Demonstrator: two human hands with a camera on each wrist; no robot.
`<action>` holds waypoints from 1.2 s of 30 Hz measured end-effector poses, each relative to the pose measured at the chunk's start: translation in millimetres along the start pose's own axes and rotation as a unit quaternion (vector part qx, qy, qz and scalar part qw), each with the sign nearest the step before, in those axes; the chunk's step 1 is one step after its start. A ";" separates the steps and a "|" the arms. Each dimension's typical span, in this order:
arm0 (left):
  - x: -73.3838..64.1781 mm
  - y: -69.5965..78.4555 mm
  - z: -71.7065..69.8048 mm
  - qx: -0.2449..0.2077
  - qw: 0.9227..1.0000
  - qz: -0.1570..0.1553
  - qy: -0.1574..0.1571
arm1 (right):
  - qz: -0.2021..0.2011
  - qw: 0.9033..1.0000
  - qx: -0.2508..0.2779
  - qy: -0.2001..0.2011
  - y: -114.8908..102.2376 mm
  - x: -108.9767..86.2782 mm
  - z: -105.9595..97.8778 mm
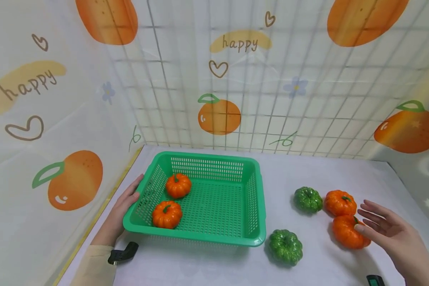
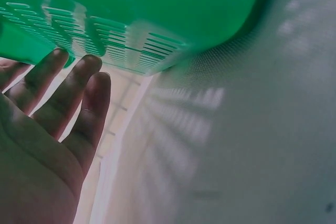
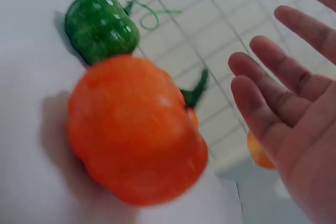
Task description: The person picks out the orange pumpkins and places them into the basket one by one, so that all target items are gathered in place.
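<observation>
While my right grip (image 1: 393,230) hung just beside the nearer glossy orange, ribbed pumpkin (image 1: 348,232) on the white-covered desk (image 1: 214,274), its fingers were spread and held nothing; the thumb overlapped the pumpkin in the head view, contact not certain. Left grip (image 1: 120,208): fingers extended at the left outer wall of the green plastic basket (image 1: 200,237) with slotted sides; pressure not readable.

Risks, as I judged them: a lopsided pinch could have rolled that smooth, rounded pumpkin into the farther glossy orange pumpkin (image 1: 341,203) right behind it. Catching only its green stem (image 3: 195,90) might have let it slip. Too hard a push from the left could have slid the basket, setting the two round orange pumpkins (image 1: 167,215) at its left side rolling.

Surroundings: a dark green, lobed pumpkin (image 1: 286,247) sat just beside the basket's near right corner, blocking any low, straight path there from my right. A second green, lobed pumpkin (image 1: 308,200) lay beside the farther orange one, easily nudged. Behind: a pale sheet printed with oranges (image 1: 178,71).
</observation>
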State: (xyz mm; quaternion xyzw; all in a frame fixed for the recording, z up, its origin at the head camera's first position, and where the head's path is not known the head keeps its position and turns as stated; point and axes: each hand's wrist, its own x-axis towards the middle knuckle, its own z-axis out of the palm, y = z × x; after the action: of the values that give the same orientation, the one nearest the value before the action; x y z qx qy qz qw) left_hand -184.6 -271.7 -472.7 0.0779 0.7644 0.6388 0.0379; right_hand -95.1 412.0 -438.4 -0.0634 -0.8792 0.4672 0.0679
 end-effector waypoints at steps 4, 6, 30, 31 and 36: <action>-0.1 0.5 1.0 0.002 1.000 0.000 -0.002 | 0.015 1.000 0.005 0.006 12.7 -4.1 -7.0; -0.2 0.9 1.2 0.003 1.000 0.001 -0.002 | 0.016 1.000 -0.002 0.002 19.2 -4.5 -9.2; 0.8 4.3 1.6 -0.011 1.000 0.011 -0.014 | 0.136 0.977 -0.040 -0.158 40.3 11.8 -10.4; 0.6 4.1 1.4 -0.010 1.000 0.011 -0.015 | 0.138 0.977 -0.040 -0.159 41.0 12.3 -10.0; -0.1 3.1 1.6 -0.007 1.000 0.014 -0.016 | 0.131 0.977 -0.043 -0.160 44.0 12.3 -9.2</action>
State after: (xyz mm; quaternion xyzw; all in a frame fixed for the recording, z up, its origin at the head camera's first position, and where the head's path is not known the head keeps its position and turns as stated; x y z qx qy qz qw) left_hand -183.9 -269.6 -470.0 0.0987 0.7579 0.6436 0.0413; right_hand -103.4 446.0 -469.1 -0.1053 -0.8820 0.4378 -0.1388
